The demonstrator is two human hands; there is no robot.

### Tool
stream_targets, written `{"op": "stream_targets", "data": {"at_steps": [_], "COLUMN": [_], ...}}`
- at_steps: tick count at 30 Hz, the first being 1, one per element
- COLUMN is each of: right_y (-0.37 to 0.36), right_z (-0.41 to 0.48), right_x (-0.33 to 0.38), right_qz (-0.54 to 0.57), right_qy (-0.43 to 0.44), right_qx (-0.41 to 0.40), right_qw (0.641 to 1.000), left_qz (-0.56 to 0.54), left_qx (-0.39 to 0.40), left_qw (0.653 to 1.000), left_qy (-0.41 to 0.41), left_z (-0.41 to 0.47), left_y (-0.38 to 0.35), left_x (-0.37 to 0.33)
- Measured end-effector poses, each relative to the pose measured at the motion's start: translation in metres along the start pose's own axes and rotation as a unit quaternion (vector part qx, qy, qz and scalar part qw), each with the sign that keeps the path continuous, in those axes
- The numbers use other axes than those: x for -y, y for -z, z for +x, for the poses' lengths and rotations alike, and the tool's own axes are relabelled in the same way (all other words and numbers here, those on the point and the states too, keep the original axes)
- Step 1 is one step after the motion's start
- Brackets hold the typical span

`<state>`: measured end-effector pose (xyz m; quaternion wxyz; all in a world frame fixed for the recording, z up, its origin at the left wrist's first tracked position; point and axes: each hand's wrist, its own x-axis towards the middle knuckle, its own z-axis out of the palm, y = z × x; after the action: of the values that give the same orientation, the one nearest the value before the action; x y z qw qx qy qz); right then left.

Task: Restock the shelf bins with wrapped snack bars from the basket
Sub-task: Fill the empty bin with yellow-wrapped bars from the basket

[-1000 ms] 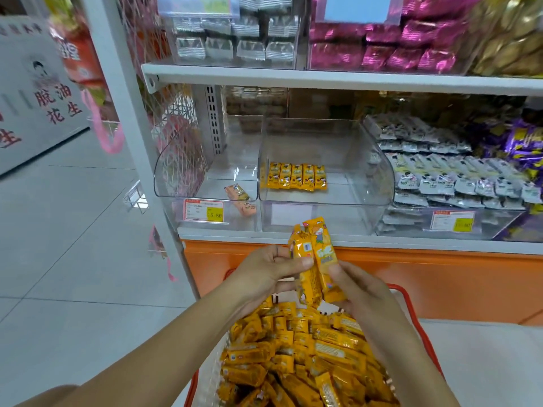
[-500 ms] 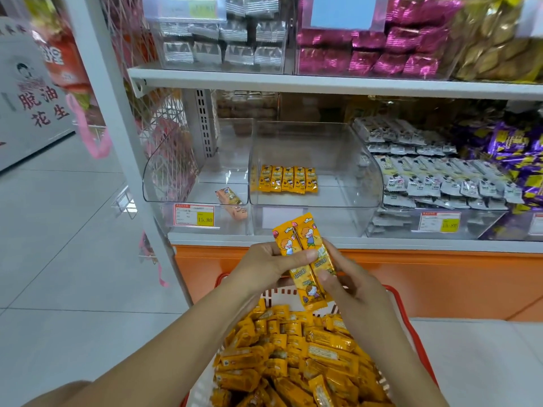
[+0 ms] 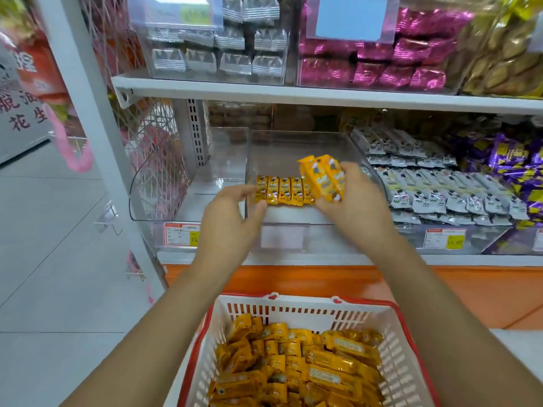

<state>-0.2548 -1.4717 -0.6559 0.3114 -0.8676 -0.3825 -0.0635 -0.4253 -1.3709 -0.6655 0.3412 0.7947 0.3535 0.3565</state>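
While the shelf [image 3: 323, 96] is well stocked above and to the right, the job looks barely begun at the spot that matters. The basket [image 3: 293, 301], red rim w/ white slotted walls, sits low in front of the shelf and holds a deep heap of yellow bars [image 3: 293, 365], so most of the stock is yet to go up.

The middle bin [image 3: 293, 148], clear plastic, is mostly bare. One short row of bars [image 3: 282, 190] lies flat across its floor, side by side, approx mid-depth. The left bin [image 3: 176, 183] looks near bare too, though part of it is hidden. The right bin [image 3: 426, 183] is packed w/ grey-white packs and needs nothing, I'd say.

The right hand [image 3: 352, 207] is over the middle bin, fingers and thumb curled round a small bundle of bars [image 3: 321, 179]. It holds two or three; can't tell, the pic is blurred there. The bundle is in the air at the right end of the row, tilted, not yet set down.

The left hand [image 3: 229, 218] holds nothing. Its fingers are spread and loosely bent, by the wall btwn the left and middle bins, near the row's left end.

Est.: one row laid, one bundle about to join it, many more trips left.
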Motion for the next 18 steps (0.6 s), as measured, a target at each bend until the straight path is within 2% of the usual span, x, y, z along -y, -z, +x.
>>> {"op": "stream_targets", "data": {"at_steps": [2,6,11,14,18], "right_y": [-0.012,-0.048,-0.087,-0.099,-0.103], "right_z": [0.043,0.095,0.115,0.122,0.122], "right_x": [-0.009,-0.024,-0.034,-0.036,-0.04], "right_qz": [-0.088,-0.21,-0.33,-0.334,-0.349], "right_qy": [-0.04,-0.095,-0.096,-0.088,-0.034], "right_qx": [0.044,0.113,0.171,0.224,0.277], "right_qw": [0.994,0.966,0.924,0.911,0.895], "left_qz": [0.035,0.075,0.087,0.079,0.078], "left_qx": [-0.016,0.017,0.022,0.021,0.021], "left_qw": [0.999,0.996,0.991,0.991,0.989], "left_qy": [-0.012,-0.046,-0.096,-0.106,-0.124], "left_z": [0.007,0.013,0.018,0.02,0.017], "left_y": [0.003,-0.003,-0.011,-0.012,-0.012], "left_x": [0.012,0.025,0.032,0.036,0.039]}}
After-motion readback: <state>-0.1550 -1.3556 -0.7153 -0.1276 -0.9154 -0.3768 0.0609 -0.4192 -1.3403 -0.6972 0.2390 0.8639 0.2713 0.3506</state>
